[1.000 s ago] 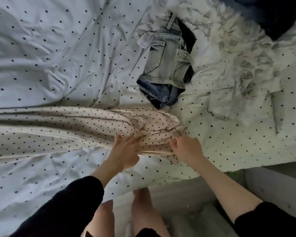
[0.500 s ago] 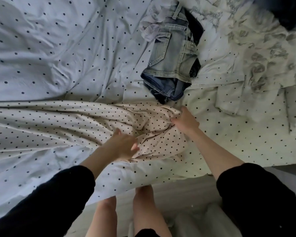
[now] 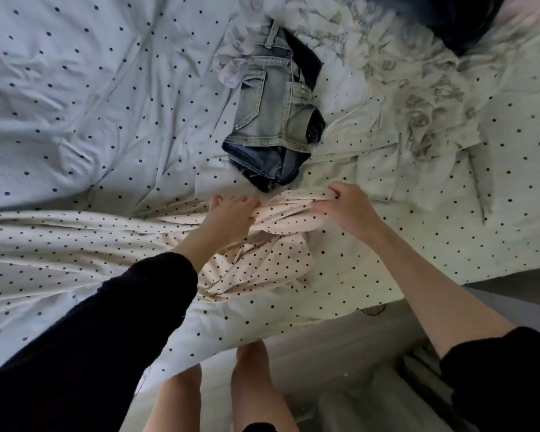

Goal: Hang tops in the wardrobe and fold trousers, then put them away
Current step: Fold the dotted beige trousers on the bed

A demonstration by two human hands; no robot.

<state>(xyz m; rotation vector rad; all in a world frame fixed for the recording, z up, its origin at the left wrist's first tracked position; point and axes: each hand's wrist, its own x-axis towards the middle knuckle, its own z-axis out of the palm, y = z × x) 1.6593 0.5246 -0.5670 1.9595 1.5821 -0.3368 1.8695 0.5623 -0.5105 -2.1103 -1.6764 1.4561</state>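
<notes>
Head view, looking down: nearest to me are my bare legs (image 3: pixel 250 388) at the edge of the bed (image 3: pixel 75 104), with my black sleeves (image 3: pixel 106 332) coming in from both lower corners. Just beyond them, the cream dotted trousers (image 3: pixel 60 244) lie across the dotted bedsheet (image 3: pixel 418 244), their long legs stretched away to the left edge and the bunched top end in front of me. My left hand (image 3: pixel 231 216) has its fingers curled into a twisted fold of that top end, gripping it. My right hand (image 3: pixel 345 207) is just to the right of it, fingers curled over the same gathered fabric and pinching its upper edge, so a short rope of cloth runs between my two hands. Loose fabric sags below that rope toward me. Just beyond my hands a pair of folded jeans (image 3: pixel 275 113) rests on the bed, close to the trousers. Farther right, a pale printed garment (image 3: pixel 418 98) lies crumpled, and something dark (image 3: pixel 449 20) sits at the far top edge.
</notes>
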